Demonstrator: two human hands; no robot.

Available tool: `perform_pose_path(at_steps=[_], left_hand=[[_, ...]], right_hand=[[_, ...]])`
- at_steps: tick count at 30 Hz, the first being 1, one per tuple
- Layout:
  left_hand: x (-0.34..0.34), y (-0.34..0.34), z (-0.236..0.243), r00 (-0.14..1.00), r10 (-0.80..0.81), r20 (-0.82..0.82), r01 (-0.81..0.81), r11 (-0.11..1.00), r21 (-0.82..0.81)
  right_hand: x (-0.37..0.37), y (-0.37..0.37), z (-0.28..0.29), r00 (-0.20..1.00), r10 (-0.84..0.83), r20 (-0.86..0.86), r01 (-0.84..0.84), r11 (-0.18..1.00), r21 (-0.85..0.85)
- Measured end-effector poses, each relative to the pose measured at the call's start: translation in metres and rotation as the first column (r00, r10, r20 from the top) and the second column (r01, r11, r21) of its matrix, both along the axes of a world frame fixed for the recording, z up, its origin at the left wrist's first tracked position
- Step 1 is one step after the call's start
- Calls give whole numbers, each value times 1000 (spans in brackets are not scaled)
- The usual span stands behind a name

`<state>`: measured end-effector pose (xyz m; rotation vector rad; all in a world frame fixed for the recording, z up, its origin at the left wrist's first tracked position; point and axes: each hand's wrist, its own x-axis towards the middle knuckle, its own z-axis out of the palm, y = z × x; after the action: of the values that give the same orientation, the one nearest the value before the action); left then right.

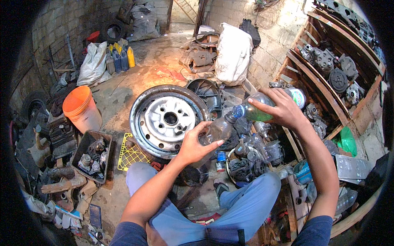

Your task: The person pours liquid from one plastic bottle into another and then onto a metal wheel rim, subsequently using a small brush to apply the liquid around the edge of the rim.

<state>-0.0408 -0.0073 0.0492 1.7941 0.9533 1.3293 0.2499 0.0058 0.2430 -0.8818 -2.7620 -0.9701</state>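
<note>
The left hand (193,143) grips a clear bottle (217,132), thumb and fingers wrapped round its body, its neck leaning up to the right. The right hand (283,106) is closed from above round a green bottle (258,115), which tilts with its neck down to the left. The two necks meet in the air — whether the rims actually touch, I cannot tell. Both bottles are held up in front of the person's knees, to the right of a steel wheel (164,130) that lies on the floor (117,92). Near the wheel's left side is a yellow grate (133,152); further left sit a bin (109,158) of metal parts (94,158) and an orange bucket (82,108). A small blue can (221,160) stands on the near right of the wheel. At the far left, jugs (123,58) stand beside a white sack (93,63); another sack (233,55) leans at the far right. Wooden shelves (324,88) along the right carry pulleys (338,80) and other parts — a green bag (348,141) is near their lower end.
</note>
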Motion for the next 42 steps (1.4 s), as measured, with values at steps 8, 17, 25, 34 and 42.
perform_pose_path(at_steps=[8,17,25,34,42], left_hand=[[0,-1,3,1000,10,-6,-10,1000,5],[2,3,-8,998,52,43,-56,992,110],[4,2,-5,998,49,28,-51,993,103],[2,1,-4,998,48,28,-51,994,99],[4,-1,1,1000,18,20,-19,999,42]], right_hand=[[0,1,1,1000,-8,11,8,1000,3],[-2,1,1,1000,-16,4,16,999,-32],[1,0,2,1000,-7,13,7,1000,-1],[-2,-2,2,1000,-16,-8,16,999,-40],[3,-2,3,1000,-10,8,10,1000,-8]])
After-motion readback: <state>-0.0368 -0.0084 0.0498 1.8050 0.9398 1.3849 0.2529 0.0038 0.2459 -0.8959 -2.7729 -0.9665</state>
